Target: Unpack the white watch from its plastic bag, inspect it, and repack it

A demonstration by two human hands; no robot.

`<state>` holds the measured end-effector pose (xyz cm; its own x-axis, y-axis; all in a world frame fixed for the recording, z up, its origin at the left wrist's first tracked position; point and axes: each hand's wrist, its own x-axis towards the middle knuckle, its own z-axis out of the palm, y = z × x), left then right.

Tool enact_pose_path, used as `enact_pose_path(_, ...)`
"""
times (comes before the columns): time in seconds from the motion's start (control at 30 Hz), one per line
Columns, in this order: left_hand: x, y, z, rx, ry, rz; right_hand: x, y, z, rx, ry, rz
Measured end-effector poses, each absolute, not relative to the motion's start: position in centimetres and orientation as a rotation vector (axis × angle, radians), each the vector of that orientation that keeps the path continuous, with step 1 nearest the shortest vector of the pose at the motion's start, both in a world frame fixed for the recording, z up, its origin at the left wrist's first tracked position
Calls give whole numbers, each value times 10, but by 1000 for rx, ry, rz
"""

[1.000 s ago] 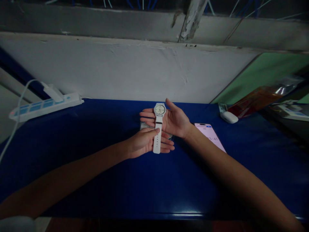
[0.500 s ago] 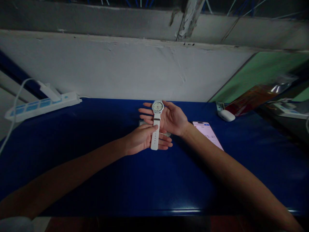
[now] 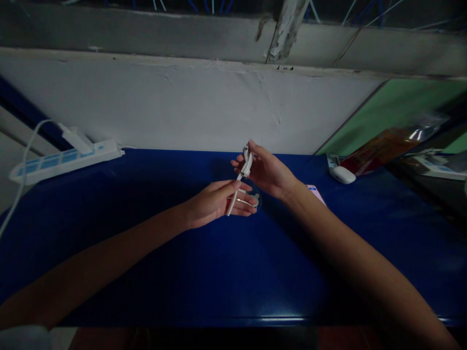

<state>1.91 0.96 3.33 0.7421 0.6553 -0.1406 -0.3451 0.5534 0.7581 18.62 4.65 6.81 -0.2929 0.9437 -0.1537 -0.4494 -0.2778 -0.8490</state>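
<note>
A white wristwatch (image 3: 247,164) is held between my two hands above the blue table, turned edge-on so its dial faces away from plain view. My left hand (image 3: 221,201) pinches the strap between thumb and fingers, the loose strap end pointing down. At the case end, my right hand (image 3: 269,170) grips the watch with thumb and curled fingers. Beneath the hands lies a small clear and white item (image 3: 257,199), partly covered by my left fingers; its kind is unclear.
On the blue table (image 3: 175,272), a phone (image 3: 315,193) is mostly covered by my right forearm. A white rounded mouse-like object (image 3: 343,174) lies at right near a reddish-brown bag (image 3: 383,148). A power strip (image 3: 69,158) with a plugged-in charger stands at left. A white wall rises behind.
The watch has turned from dial up to edge-on. My right hand has gone from an open palm under it to gripping the case end, and its forearm now covers more of the phone.
</note>
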Motion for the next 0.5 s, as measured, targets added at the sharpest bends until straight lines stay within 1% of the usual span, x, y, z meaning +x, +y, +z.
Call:
enact_pose_path(0.13,19,7,31,767,414,581,178,44,63,-826,-896,1734)
enact_pose_path(0.33,20,2,26,803,448,531,174,35,66,-653,-940,1992)
enact_pose_path(0.5,21,0,21,763,422,510,176,36,68,-672,-871,2050)
